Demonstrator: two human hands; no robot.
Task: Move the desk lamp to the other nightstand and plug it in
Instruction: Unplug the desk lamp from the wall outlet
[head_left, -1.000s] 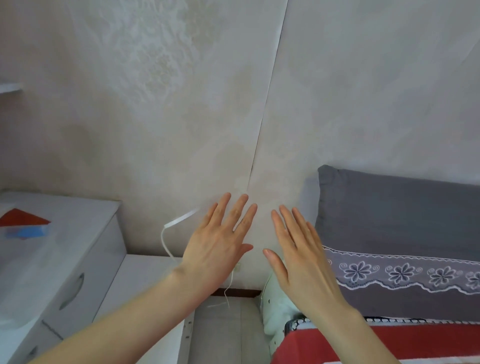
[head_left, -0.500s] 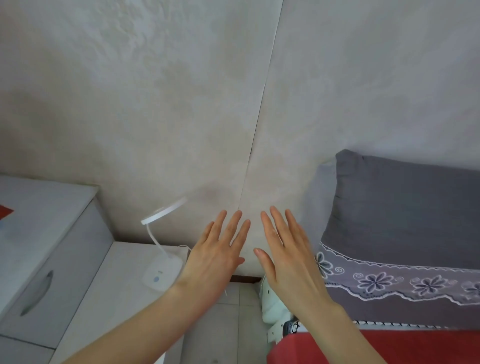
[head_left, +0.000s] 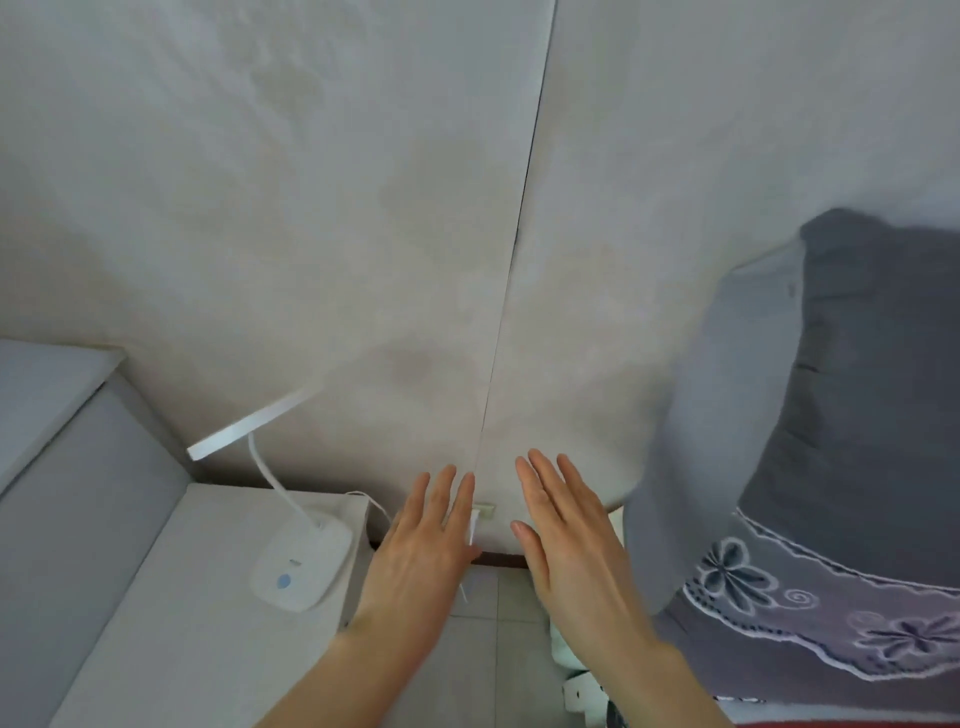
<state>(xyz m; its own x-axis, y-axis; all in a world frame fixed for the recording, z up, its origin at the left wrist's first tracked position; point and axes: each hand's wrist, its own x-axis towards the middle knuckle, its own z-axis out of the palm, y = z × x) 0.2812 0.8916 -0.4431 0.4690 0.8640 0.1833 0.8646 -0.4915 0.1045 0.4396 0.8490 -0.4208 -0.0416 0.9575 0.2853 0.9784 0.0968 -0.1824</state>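
A white desk lamp with a bent neck and a flat head stands at the back right corner of a low white nightstand. Its thin white cord runs right to a plug in a wall socket low on the wall. My left hand hovers flat, fingers apart, just right of the lamp base and partly over the plug. Beside it, my right hand is also spread and holds nothing.
A taller grey-white drawer cabinet stands left of the nightstand. A grey pillow and floral-trimmed bedding fill the right side. A strip of tiled floor lies between nightstand and bed.
The view has tilted down and closer: the lamp, nightstand and wall socket have come fully into sight. Both hands stay spread and have lowered toward the socket.
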